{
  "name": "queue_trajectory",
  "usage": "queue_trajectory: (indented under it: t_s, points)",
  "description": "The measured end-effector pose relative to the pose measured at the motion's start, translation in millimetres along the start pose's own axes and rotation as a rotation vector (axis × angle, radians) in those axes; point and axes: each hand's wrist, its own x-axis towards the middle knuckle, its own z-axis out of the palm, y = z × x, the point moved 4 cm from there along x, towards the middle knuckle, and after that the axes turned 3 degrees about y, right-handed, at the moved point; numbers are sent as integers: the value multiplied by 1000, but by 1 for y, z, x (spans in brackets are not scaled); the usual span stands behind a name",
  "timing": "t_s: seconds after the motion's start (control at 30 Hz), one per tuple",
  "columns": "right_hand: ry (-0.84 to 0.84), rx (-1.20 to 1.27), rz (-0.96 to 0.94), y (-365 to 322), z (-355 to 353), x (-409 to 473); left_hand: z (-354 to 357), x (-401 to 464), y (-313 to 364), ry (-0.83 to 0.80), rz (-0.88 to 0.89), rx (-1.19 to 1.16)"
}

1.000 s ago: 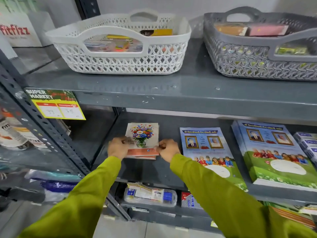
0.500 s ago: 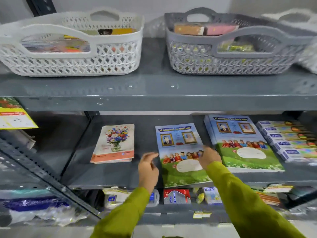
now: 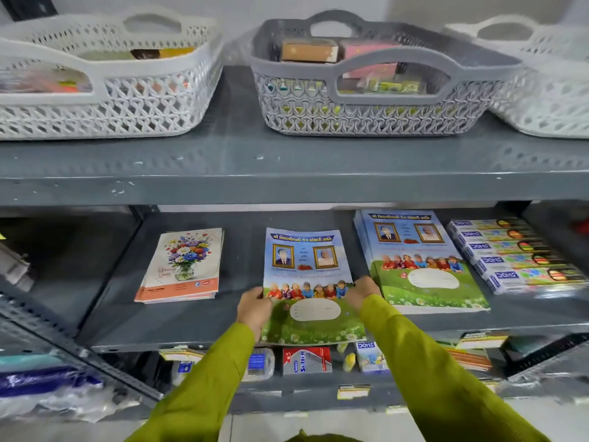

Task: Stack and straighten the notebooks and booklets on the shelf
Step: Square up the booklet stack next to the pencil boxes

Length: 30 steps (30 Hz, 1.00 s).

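Note:
A thin blue-and-green booklet (image 3: pixel 307 266) lies in the middle of the grey middle shelf (image 3: pixel 178 323), its near edge over the shelf's front lip. My left hand (image 3: pixel 255 309) grips its left edge and my right hand (image 3: pixel 363 291) grips its right edge. To the left sits a small stack of flower-cover notebooks (image 3: pixel 183 266), squared up. On the right rests a thicker stack of the same blue-and-green booklets (image 3: pixel 420 260), angled slightly.
Boxes of Doms colour sets (image 3: pixel 516 253) lie at the shelf's right end. On the upper shelf stand a white basket (image 3: pixel 105 100), a grey basket (image 3: pixel 366 106) and another white basket (image 3: pixel 548 100). Small stationery packs (image 3: pixel 306 360) fill the shelf below.
Both hands left the flower-cover notebooks and moved right to the middle booklet, now gripping its two side edges. The camera view shifted right as well.

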Motion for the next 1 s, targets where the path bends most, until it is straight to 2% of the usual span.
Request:
queue_trajectory:
  t_s: [0.07,0.13,0.27,0.53,0.77,0.87,1.0]
  points:
    - [-32,116,-37,8,4,3,-3,-15,1,29,33,-22]
    - [-12,163,-152,13,0,-10,-7,-30,1,42,83,-87]
    - [-19,419,-357,27,-9,-53,-19,-58,-11,72,163,-212]
    - [13,540,-498,43,-31,-82,-14,-84,-22,88,237,-239]
    - [152,612,-440,45,-92,-80,23,-90,17,-64,319,-125]
    - [236,656,-347,60,-127,-59,59,-91,47,-138,412,-38]
    - [280,588,-284,73,-175,-29,118,-81,78,-147,421,25]
